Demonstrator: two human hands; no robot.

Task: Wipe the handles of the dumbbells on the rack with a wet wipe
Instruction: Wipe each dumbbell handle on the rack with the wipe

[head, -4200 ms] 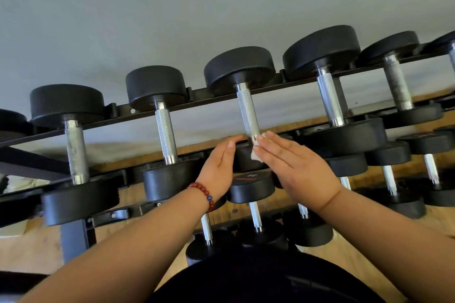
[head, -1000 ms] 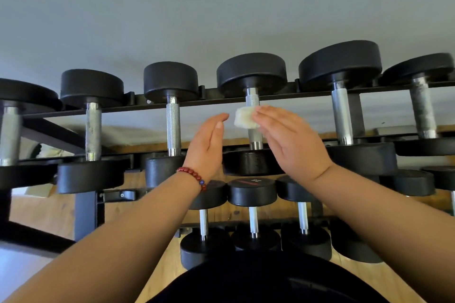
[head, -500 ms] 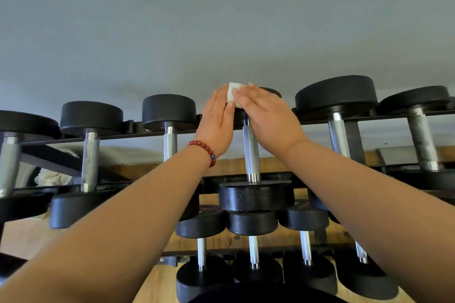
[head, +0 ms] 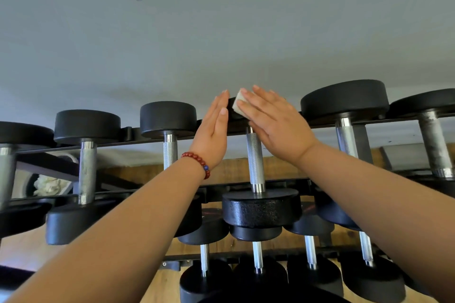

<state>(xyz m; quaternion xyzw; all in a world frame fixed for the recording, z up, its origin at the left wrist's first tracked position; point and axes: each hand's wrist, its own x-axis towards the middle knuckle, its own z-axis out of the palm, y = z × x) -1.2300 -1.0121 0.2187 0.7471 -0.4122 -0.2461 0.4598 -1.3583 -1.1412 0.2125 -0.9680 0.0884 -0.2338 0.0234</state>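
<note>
Pressing one folded, off-white wet wipe with straight fingers, the right hand pins it to the black far head of the centre dumbbell, 12 o'clock of the knurled handle. The left hand, flat and empty, stands at its 9 o'clock. Six dumbbells line the top tier of the rack. A second ago the wipe sat on the handle.

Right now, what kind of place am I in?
Probably a gym or home weight room: a tiered rack holds rows of black dumbbells with metal handles, above a wooden floor, and your right hand presses a wipe against one.
</note>
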